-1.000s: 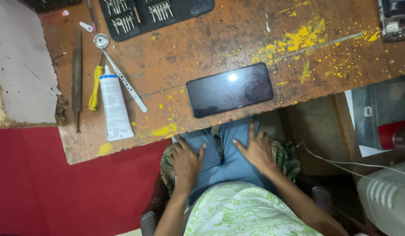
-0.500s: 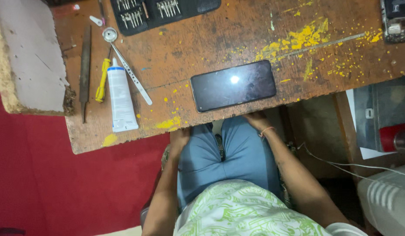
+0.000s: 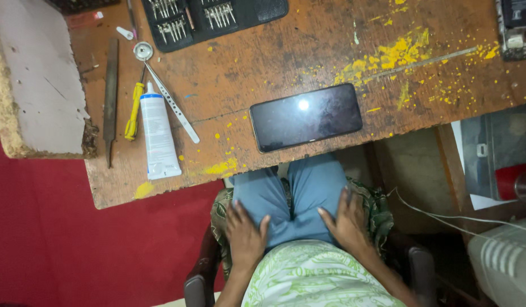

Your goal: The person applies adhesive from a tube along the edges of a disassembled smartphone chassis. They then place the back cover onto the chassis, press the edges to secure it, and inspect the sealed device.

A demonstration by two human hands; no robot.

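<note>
Head view. Left hand: flat on the left thigh, fingers spread, holding nothing. Right hand: flat on the right thigh, fingers spread, empty. Phone: dark screen up, lying at the near edge of the desk, just beyond the knees, touched by neither hand. White tube, yellow-handled screwdriver, tweezers and file: lying to the left, well apart from the phone. Black bit case: open at the far edge. Judgement: the phone looks closed and whole; no tool is in use.

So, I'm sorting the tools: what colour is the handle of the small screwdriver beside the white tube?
Yellow; the screwdriver shows in the head view, left of the tube.
</note>
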